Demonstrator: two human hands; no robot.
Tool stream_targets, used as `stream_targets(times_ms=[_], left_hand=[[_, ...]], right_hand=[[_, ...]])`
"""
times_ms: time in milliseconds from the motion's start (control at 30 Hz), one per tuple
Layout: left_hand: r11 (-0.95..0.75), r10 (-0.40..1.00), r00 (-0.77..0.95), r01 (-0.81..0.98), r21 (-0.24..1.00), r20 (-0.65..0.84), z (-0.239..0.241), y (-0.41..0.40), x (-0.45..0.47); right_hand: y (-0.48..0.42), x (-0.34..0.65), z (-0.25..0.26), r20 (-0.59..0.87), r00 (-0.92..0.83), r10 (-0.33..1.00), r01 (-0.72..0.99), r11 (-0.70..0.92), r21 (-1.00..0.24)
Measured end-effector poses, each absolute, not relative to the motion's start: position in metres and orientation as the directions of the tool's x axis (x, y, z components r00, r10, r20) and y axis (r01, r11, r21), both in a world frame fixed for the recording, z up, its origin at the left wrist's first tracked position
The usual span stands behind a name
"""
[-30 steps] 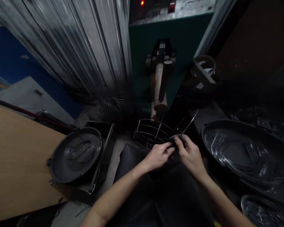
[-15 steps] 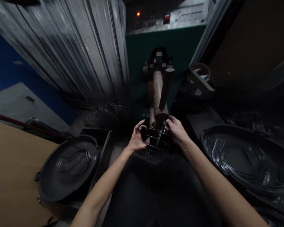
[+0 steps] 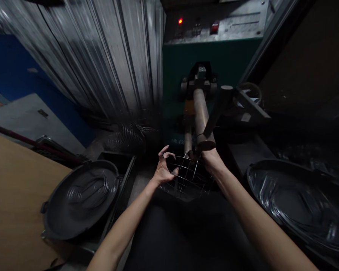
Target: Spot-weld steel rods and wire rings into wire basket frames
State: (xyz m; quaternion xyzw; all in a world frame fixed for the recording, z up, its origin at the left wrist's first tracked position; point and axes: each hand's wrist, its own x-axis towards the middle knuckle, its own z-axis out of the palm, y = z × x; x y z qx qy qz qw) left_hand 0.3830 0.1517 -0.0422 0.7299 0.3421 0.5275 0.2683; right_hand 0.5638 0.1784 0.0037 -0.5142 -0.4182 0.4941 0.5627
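Left hand [image 3: 164,169]: fingers [image 3: 164,150] spread wide and curled, thumb tips in at the left side of the wire basket [image 3: 188,177], no firm grip visible. Right hand [image 3: 210,160]: fingers hidden behind the basket's far upper edge, so grip can't be told; the hand is right at that edge. Basket is open-frame, curved steel wire with cross ribs, held between both hands just above the person's dark lap [image 3: 186,237], close in front of the machine's lower end.

Just behind it: a long pale roller [image 3: 200,113] on a green machine [image 3: 211,64], with a dark lever [image 3: 217,113] angled beside it, its round end almost touching the right hand. Red lamp [image 3: 180,21] lit on the machine's grey panel.

Containers: to the left, a dark round pan [image 3: 56,210] holds a coil of thin wire [image 3: 87,194], and the pan sits partly on a black crate [image 3: 127,169] and partly on a wooden table [image 3: 17,195]. To the right, a large dark oval basin [image 3: 271,177] is filled with loops of shiny wire [image 3: 296,210]. More loose wire coils [image 3: 127,137] lie on the floor behind the crate, against a corrugated metal sheet [image 3: 87,56]. Small round holder [image 3: 251,92] upper right, contents too dark to tell.
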Motion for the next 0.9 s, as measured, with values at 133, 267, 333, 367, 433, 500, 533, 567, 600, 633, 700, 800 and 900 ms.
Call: stream_targets(times_ms=[133, 267, 333, 367, 433, 500, 533, 567, 600, 633, 700, 800, 900], left_hand=[[-0.621, 0.783, 0.207, 0.21, 0.756, 0.586, -0.045, 0.155, 0.383], [-0.605, 0.794, 0.218, 0.193, 0.773, 0.567, -0.049, 0.158, 0.383], [-0.602, 0.794, 0.228, 0.172, 0.78, 0.563, -0.05, 0.16, 0.382], [-0.605, 0.791, 0.234, 0.165, 0.779, 0.565, -0.05, 0.16, 0.382], [-0.617, 0.782, 0.253, 0.18, 0.766, 0.57, -0.048, 0.163, 0.38], [-0.639, 0.766, 0.278, 0.22, 0.737, 0.58, -0.046, 0.167, 0.378], [-0.65, 0.756, 0.292, 0.237, 0.722, 0.585, -0.046, 0.169, 0.378], [-0.662, 0.746, 0.309, 0.245, 0.709, 0.59, -0.046, 0.169, 0.378], [-0.673, 0.735, 0.327, 0.248, 0.696, 0.594, -0.047, 0.168, 0.378], [-0.687, 0.722, 0.343, 0.252, 0.682, 0.6, -0.048, 0.165, 0.379], [-0.726, 0.685, 0.365, 0.273, 0.631, 0.63, -0.05, 0.15, 0.383], [-0.827, 0.559, 0.52, 0.293, 0.479, 0.646, -0.045, 0.102, 0.394], [-0.944, 0.281, 0.831, 0.149, 0.295, 0.48, -0.021, 0.041, 0.4]], right_hand=[[0.184, 0.565, -0.002, -0.037, 0.179, 0.983, -0.114, -0.017, -0.993], [0.183, 0.564, -0.003, -0.055, 0.184, 0.981, -0.144, -0.028, -0.989], [0.181, 0.562, -0.001, -0.086, 0.186, 0.979, -0.172, -0.054, -0.984], [0.181, 0.562, 0.0, -0.099, 0.192, 0.976, -0.182, -0.064, -0.981], [0.182, 0.561, 0.004, -0.12, 0.199, 0.973, -0.195, -0.081, -0.977], [0.185, 0.564, 0.01, -0.144, 0.192, 0.971, -0.202, -0.104, -0.974], [0.187, 0.566, 0.015, -0.153, 0.19, 0.97, -0.201, -0.115, -0.973], [0.189, 0.569, 0.019, -0.162, 0.191, 0.968, -0.196, -0.124, -0.973], [0.19, 0.573, 0.024, -0.169, 0.198, 0.966, -0.185, -0.132, -0.974], [0.189, 0.577, 0.028, -0.175, 0.212, 0.962, -0.166, -0.141, -0.976], [0.179, 0.589, 0.033, -0.19, 0.235, 0.953, -0.092, -0.173, -0.981], [0.138, 0.613, 0.034, -0.171, 0.264, 0.949, 0.198, -0.227, -0.954], [0.075, 0.637, 0.037, -0.114, 0.236, 0.965, 0.615, -0.239, -0.751]])
